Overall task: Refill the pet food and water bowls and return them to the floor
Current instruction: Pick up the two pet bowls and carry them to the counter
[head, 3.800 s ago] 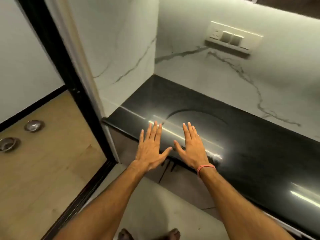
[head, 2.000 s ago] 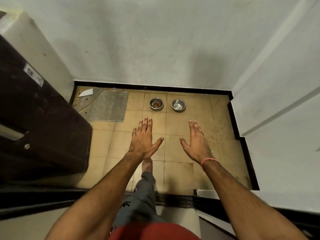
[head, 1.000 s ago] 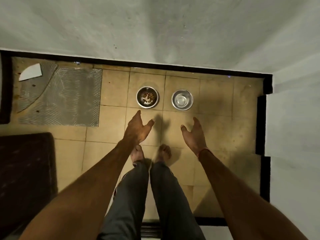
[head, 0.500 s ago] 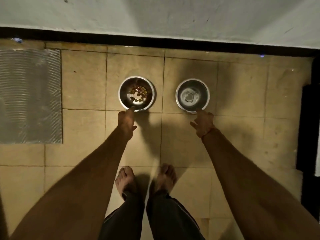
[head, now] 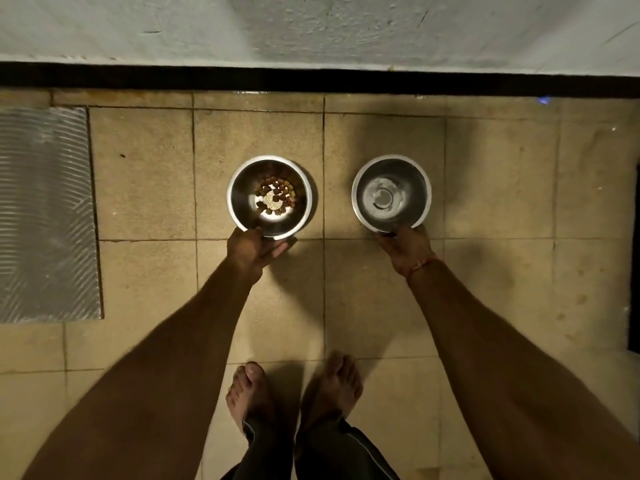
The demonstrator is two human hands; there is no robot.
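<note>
Half a second on, our left hand [head: 254,249] now grips the near rim of the food bowl [head: 269,195], a few kibbles inside; our right hand [head: 407,245] grips the water bowl [head: 391,194] at 3 o'clock of it. Both bowls sit on the floor [head: 145,174]; lifting comes next.

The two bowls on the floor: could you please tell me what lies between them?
Nothing: in the head view only bare floor tile with a grout line separates the food bowl from the water bowl.

Dim, warm light falls from above and behind; the arms cast soft shadows on the floor [head: 485,188]. Glare glints inside the food bowl [head: 269,195]. Edges bow outward.
</note>
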